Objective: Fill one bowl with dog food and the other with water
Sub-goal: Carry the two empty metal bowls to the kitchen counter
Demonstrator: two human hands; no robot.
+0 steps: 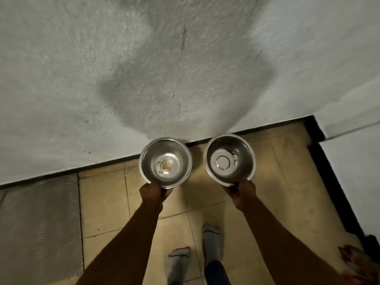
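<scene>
Head view: two socked feet [212, 241] are seen on the tiled floor [102, 202]. Two steel bowls are held side by side, apart, above the floor's edge at the wall [123, 68]: the left bowl [165, 162] is gripped at its near rim by the left hand [153, 191], the right bowl [230, 159] by the right hand [241, 192]. A grey mat [39, 223] lies at the left.

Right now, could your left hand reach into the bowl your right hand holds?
Probably not: the left hand grips its own bowl, so it isn't free for the right hand's bowl.
</scene>
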